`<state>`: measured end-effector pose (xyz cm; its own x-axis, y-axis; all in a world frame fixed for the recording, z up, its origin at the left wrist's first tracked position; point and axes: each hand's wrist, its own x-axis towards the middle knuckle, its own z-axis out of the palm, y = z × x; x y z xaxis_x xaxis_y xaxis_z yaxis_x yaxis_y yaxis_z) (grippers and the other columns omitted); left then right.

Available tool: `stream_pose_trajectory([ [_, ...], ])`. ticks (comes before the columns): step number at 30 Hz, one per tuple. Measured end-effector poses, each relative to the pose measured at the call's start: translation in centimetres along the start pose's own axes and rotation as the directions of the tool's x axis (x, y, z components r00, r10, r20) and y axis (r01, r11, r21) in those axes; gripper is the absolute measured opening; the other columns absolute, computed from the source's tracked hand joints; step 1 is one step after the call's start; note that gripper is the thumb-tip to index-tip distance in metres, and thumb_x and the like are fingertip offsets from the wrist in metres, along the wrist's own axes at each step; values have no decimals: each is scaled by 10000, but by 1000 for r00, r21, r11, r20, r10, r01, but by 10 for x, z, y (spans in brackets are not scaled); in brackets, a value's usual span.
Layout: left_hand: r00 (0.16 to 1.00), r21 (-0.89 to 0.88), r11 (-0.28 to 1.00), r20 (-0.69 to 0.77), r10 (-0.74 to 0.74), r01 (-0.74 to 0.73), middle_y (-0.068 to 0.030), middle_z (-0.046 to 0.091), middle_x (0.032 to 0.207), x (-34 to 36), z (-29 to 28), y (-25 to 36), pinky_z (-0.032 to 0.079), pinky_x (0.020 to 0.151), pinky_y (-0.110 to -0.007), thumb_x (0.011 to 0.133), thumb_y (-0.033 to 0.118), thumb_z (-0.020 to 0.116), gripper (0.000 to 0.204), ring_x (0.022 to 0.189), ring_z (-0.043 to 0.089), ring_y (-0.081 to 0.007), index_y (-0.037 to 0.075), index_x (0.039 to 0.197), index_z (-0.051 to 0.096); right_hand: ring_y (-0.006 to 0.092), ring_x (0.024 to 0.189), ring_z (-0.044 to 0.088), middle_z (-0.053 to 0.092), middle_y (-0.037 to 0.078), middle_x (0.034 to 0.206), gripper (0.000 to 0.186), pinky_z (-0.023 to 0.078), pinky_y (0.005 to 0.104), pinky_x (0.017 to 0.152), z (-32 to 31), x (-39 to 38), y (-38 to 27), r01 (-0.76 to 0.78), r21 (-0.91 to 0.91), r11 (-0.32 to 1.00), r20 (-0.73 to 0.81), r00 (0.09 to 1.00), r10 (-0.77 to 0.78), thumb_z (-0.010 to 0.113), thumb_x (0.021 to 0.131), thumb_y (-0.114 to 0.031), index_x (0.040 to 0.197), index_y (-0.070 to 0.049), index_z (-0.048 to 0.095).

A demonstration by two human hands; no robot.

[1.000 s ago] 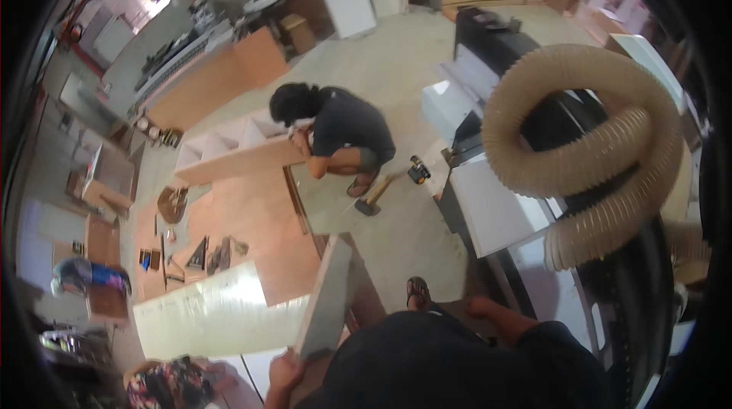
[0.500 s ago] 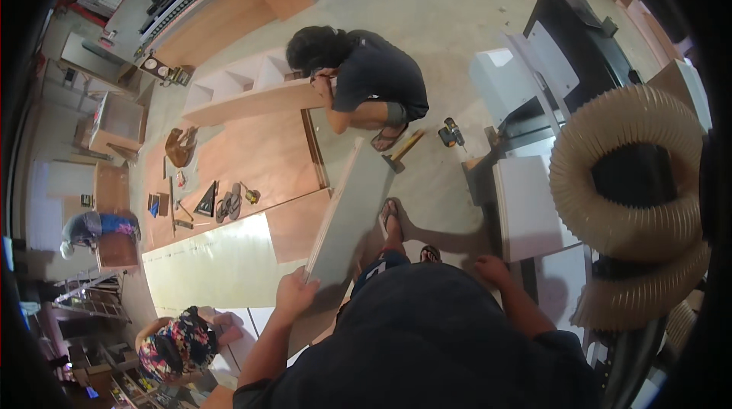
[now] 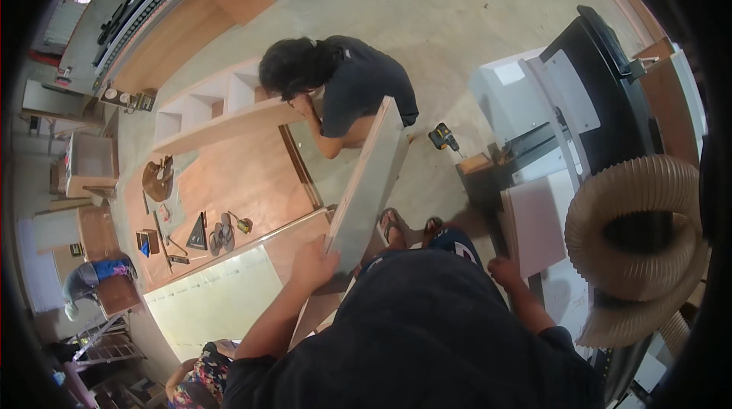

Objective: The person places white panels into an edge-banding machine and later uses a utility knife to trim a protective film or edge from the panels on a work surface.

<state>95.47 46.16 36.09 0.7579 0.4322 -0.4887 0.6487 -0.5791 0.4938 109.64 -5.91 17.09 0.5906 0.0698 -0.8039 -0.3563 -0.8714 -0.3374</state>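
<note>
Left hand (image 3: 311, 260) clamped on near end of long pale board (image 3: 370, 184), fingers wrapped over its edge; board held on edge, running up and away toward crouching person (image 3: 339, 85). Right hand (image 3: 505, 272) resting against lower corner of white panel (image 3: 534, 226) beside dark machine (image 3: 602, 96); grip there too small to tell, fingers curled or flat unclear.

Far left: small boxes and cabinet parts (image 3: 88, 165) against wall. Next, large brown sheet (image 3: 236, 188) flat on concrete floor (image 3: 427, 20), scattered with hand tools (image 3: 198, 234), a square among them. Pale greenish sheet (image 3: 217, 298) lying nearer, just below it. White shelf carcass (image 3: 206, 104) at top edge of brown sheet, crouching person bent over it.

Centre: own sandalled feet (image 3: 412, 226) just beside board's near end. Yellow-and-black drill (image 3: 444, 137) on floor right of crouching person.

Right: ribbed tan dust hose (image 3: 640, 241) coiled in big loop beside machine.
</note>
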Motion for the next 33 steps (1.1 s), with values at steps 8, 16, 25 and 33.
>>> stream_pose_trajectory([
  [8, 994, -74, 992, -44, 96, -99, -252, 726, 941, 112, -57, 80, 556, 819, -461, 838, 217, 709, 318, 907, 705, -432, 34, 1097, 693, 371, 1068, 686, 722, 233, 1124, 384, 525, 441, 945, -12, 9, -49, 76, 78, 994, -1, 997, -76, 660, 863, -276, 1112, 9, 727],
  [16, 995, -119, 988, -48, 92, -97, -179, 758, 952, 203, -95, 197, 551, 810, -366, 842, 133, 694, 334, 888, 735, -260, -18, 1140, 691, 305, 1044, 701, 735, 187, 1120, 368, 543, 399, 922, -35, 44, -53, -7, 164, 986, 70, 998, -4, 652, 868, -193, 1181, -9, 713],
  [25, 981, -191, 962, -49, 188, -193, -122, 734, 899, 290, -93, 250, 527, 758, -331, 813, 109, 678, 342, 780, 671, -203, -31, 1124, 686, 288, 1022, 702, 731, 185, 1104, 338, 561, 376, 894, 6, 25, -13, -114, 307, 945, -54, 989, 137, 611, 863, -170, 1144, -19, 722],
  [33, 952, -197, 933, -1, 307, -301, -95, 723, 932, 282, -119, 234, 526, 777, -323, 812, 52, 639, 313, 823, 651, -172, -73, 1097, 666, 316, 983, 696, 725, 160, 973, 186, 571, 449, 863, 68, 32, 7, 318, -529, 787, -44, 915, -400, 620, 821, -156, 881, -52, 762],
])
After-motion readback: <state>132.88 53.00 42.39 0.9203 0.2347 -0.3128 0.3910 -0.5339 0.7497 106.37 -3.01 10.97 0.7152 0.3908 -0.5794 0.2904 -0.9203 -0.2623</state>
